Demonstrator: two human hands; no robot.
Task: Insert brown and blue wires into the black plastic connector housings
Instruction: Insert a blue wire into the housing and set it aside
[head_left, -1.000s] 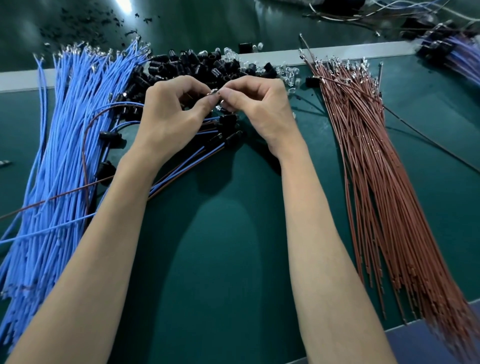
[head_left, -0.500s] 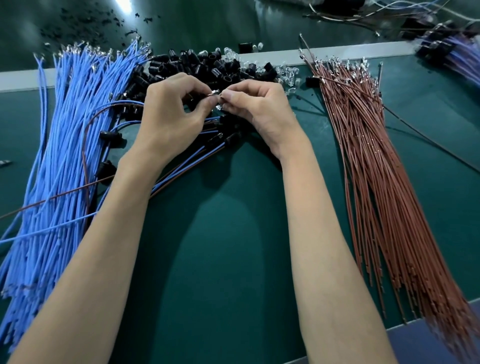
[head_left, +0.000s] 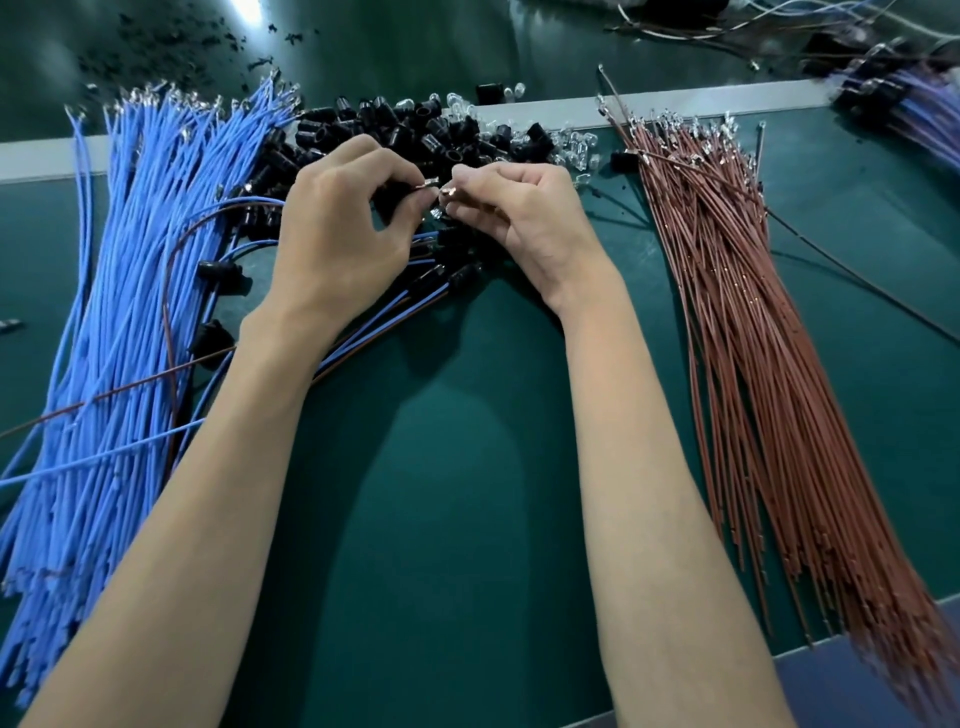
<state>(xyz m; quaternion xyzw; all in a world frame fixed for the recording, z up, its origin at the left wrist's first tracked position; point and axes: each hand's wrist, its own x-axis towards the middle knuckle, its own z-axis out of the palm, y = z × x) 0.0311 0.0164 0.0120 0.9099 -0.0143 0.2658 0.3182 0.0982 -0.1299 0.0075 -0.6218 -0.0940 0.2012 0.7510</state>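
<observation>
My left hand (head_left: 337, 234) and right hand (head_left: 524, 228) meet over the pile of black connector housings (head_left: 415, 130) at the back middle of the green mat. The left thumb and forefinger pinch a wire end with a silver metal terminal (head_left: 428, 183) that pokes toward the right hand. The right fingers pinch a small metal-tipped piece (head_left: 448, 192); what it is stays mostly hidden. A thick bundle of blue wires (head_left: 156, 312) lies on the left. On the right lies a bundle of brown wires (head_left: 753, 338).
Blue-and-brown wire pairs with black housings fitted (head_left: 363, 332) lie under my left wrist and trail left. Small clear parts (head_left: 571, 145) are scattered by the housing pile. More wired housings (head_left: 914, 104) sit at the far right corner. A pale strip (head_left: 675, 106) edges the mat's back.
My fingertips, touching before, have drawn slightly apart, leaving a small gap between the two metal ends. Arms and wire bundles have not moved.
</observation>
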